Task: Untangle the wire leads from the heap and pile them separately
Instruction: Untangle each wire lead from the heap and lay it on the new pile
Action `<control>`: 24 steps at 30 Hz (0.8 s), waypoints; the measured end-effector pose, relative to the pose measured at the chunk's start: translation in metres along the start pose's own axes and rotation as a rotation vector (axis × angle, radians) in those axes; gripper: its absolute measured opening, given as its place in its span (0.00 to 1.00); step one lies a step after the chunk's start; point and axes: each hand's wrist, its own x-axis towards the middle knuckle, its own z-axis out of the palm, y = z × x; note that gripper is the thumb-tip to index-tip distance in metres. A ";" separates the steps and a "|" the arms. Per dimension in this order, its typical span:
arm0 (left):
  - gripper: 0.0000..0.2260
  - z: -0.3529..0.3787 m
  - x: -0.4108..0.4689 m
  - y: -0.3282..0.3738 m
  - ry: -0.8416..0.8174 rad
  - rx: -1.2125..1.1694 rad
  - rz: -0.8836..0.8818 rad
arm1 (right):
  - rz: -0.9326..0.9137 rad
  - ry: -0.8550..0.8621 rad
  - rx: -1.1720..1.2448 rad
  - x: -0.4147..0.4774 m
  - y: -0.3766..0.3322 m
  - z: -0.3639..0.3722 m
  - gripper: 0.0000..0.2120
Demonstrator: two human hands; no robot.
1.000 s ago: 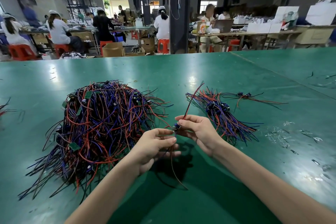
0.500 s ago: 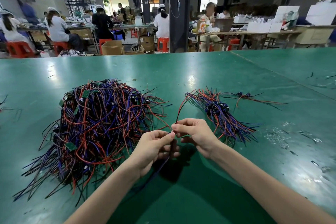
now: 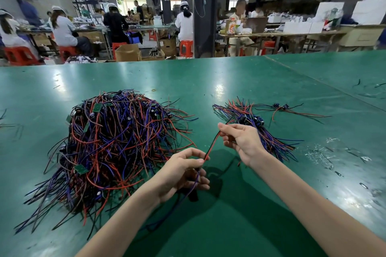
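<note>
The left hand (image 3: 183,171) is pinching a wire lead (image 3: 211,148) in its fingers, purple strands trailing below them; the right hand (image 3: 240,142) is pinching its red and black strands fingertip to thumb. On the green desk (image 3: 229,81), the tangled heap (image 3: 117,142) is lying left of the left fingers, the sorted pile (image 3: 263,131) just behind the right fingers.

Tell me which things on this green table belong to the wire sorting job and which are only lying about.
Job: tangled heap of wire leads; separate pile of leads; red and black lead, pinched by the left hand and the right hand.
Lying about: small yellowish ring; clear plastic scraps; wire offcuts at the far right.
</note>
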 end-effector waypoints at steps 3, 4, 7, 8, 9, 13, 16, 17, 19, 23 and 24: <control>0.08 0.003 0.000 0.002 0.013 0.039 0.019 | -0.026 0.024 -0.001 0.002 0.000 -0.003 0.07; 0.08 0.003 0.000 0.002 0.020 0.045 0.024 | -0.029 0.021 -0.005 0.003 0.000 -0.003 0.07; 0.09 0.003 0.000 0.001 0.042 0.052 0.035 | -0.034 -0.001 -0.020 0.003 -0.002 -0.005 0.07; 0.08 0.003 0.000 0.000 0.048 0.053 0.041 | -0.034 -0.010 -0.021 0.004 -0.002 -0.006 0.07; 0.07 0.004 0.000 0.000 0.053 0.052 0.049 | -0.032 -0.017 -0.020 0.004 -0.003 -0.006 0.07; 0.07 0.004 0.003 -0.004 0.076 0.052 0.084 | -0.029 -0.037 -0.024 0.005 -0.002 -0.007 0.07; 0.05 0.003 0.004 -0.006 0.104 0.078 0.105 | -0.046 -0.056 -0.029 0.006 -0.002 -0.006 0.08; 0.04 0.003 0.004 -0.006 0.107 0.083 0.112 | -0.053 -0.061 -0.029 0.007 -0.002 -0.005 0.09; 0.05 0.004 0.003 -0.007 0.111 0.091 0.125 | -0.070 -0.066 -0.026 0.008 -0.002 -0.005 0.11; 0.07 0.008 0.002 -0.006 0.116 0.094 0.127 | -0.144 -0.071 -0.121 0.012 -0.001 -0.008 0.12; 0.07 0.008 0.002 -0.005 0.120 0.098 0.124 | -0.169 -0.068 -0.155 0.013 0.000 -0.008 0.13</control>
